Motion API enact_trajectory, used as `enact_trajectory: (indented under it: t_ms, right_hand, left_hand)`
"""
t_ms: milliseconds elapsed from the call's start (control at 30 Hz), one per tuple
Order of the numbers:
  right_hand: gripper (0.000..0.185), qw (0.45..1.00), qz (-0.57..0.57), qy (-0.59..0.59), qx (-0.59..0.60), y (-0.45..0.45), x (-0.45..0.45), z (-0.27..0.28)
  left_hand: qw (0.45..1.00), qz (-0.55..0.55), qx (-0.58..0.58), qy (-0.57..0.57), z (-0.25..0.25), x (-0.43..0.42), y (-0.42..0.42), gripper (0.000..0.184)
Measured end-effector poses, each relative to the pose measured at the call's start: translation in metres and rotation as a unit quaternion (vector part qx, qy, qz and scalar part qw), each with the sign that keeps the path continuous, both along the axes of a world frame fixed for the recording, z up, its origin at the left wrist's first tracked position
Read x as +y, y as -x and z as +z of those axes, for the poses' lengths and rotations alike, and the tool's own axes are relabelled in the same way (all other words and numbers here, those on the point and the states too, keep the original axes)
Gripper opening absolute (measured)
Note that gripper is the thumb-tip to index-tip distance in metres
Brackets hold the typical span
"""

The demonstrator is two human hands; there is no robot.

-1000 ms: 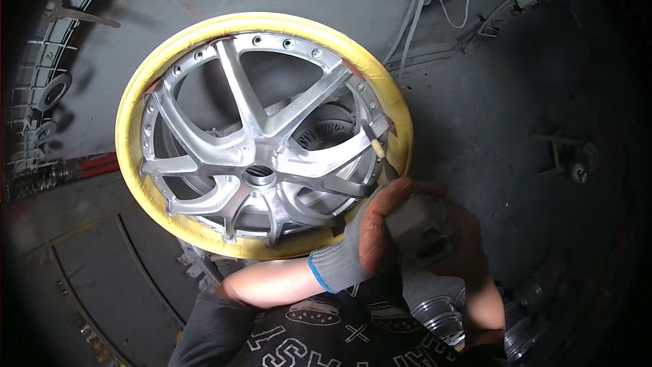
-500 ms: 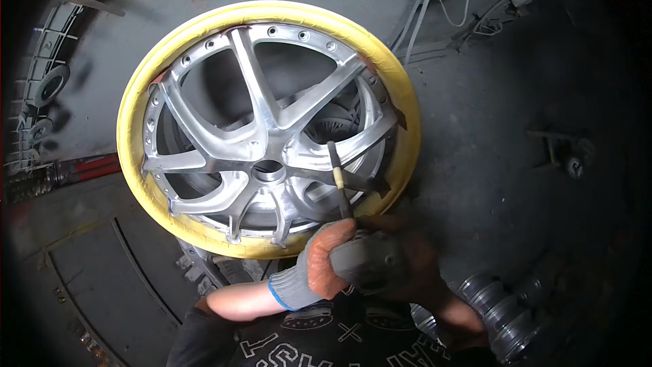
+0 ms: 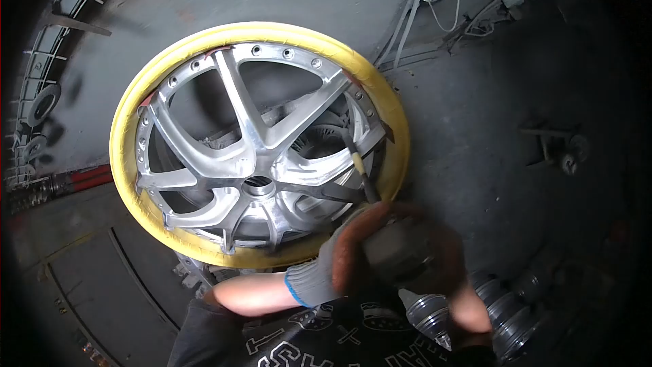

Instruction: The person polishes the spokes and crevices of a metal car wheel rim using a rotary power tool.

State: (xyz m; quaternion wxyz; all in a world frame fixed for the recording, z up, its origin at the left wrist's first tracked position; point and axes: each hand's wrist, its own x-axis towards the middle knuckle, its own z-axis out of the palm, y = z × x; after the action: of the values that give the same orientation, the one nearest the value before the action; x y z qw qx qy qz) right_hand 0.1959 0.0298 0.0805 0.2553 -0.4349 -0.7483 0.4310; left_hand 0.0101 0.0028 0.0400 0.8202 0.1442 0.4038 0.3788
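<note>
My left hand (image 3: 339, 258), in a grey knit glove with an orange palm and blue cuff, is closed around the left side of a grey handheld power tool (image 3: 401, 251). My right hand (image 3: 445, 241), also in an orange-coated glove, wraps the tool's other side; blur and shadow hide most of its fingers. From the tool a narrow dark arm with a pale yellow band (image 3: 358, 162) reaches over the right-hand spokes of a large alloy wheel (image 3: 255, 143). Whether its tip touches the metal I cannot tell. Wrinkled yellow covering (image 3: 125, 190) wraps the wheel's outer rim.
Below the wheel, dark parts of a support show. Shiny stacked cylindrical pieces (image 3: 506, 316) stand at lower right. Grey cables (image 3: 448, 0) run along the wall at upper right. A metal rack with discs (image 3: 44, 105) and a red tube (image 3: 88, 178) are on the left.
The tool and both hands have moved right, and the narrow arm now lies farther out toward the wheel's rim. The wheel appears lower and slightly left as the view shifts.
</note>
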Motion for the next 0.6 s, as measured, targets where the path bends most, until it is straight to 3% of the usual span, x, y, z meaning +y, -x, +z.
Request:
enact_trajectory:
  t_ms: [100, 200, 233, 267, 367, 400, 433, 500, 600]
  right_hand:
    - [0.073, 0.999, -0.001, 0.038, -0.029, -0.017, 0.014, 0.006]
    - [0.072, 0.995, 0.001, 0.070, -0.072, -0.044, 0.014, -0.005]
    - [0.071, 0.992, 0.016, 0.066, -0.107, -0.050, 0.013, -0.009]
    - [0.071, 0.992, 0.018, 0.068, -0.105, -0.051, 0.016, -0.009]
    - [0.065, 0.994, 0.032, 0.063, -0.086, -0.043, 0.024, -0.003]
    - [0.063, 0.993, -0.004, 0.114, -0.045, -0.034, 0.026, 0.005]
    - [0.062, 0.990, -0.022, 0.140, -0.024, -0.031, 0.024, 0.005]
    - [0.060, 0.990, -0.006, 0.142, 0.011, -0.027, 0.017, -0.004]
    - [0.059, 0.993, 0.026, 0.109, 0.029, -0.016, -0.001, -0.014]
  left_hand:
    - [0.984, -0.076, 0.079, -0.141, 0.018, 0.030, -0.013, 0.046]
    - [0.998, -0.036, 0.016, -0.046, 0.014, 0.038, -0.032, 0.047]
    - [0.990, 0.022, -0.132, 0.049, 0.012, 0.040, -0.038, 0.048]
    - [0.947, 0.079, -0.276, 0.141, 0.011, 0.042, -0.040, 0.049]
    - [0.971, 0.073, -0.213, 0.080, 0.017, 0.044, -0.036, 0.051]
    - [0.971, 0.074, -0.211, 0.080, 0.006, 0.034, -0.038, 0.051]
    - [0.989, 0.070, -0.098, 0.090, -0.015, 0.015, -0.041, 0.049]
    - [0.993, 0.064, 0.015, 0.100, -0.021, 0.001, -0.040, 0.047]
    - [0.952, 0.156, -0.250, 0.082, -0.018, -0.012, -0.019, 0.039]
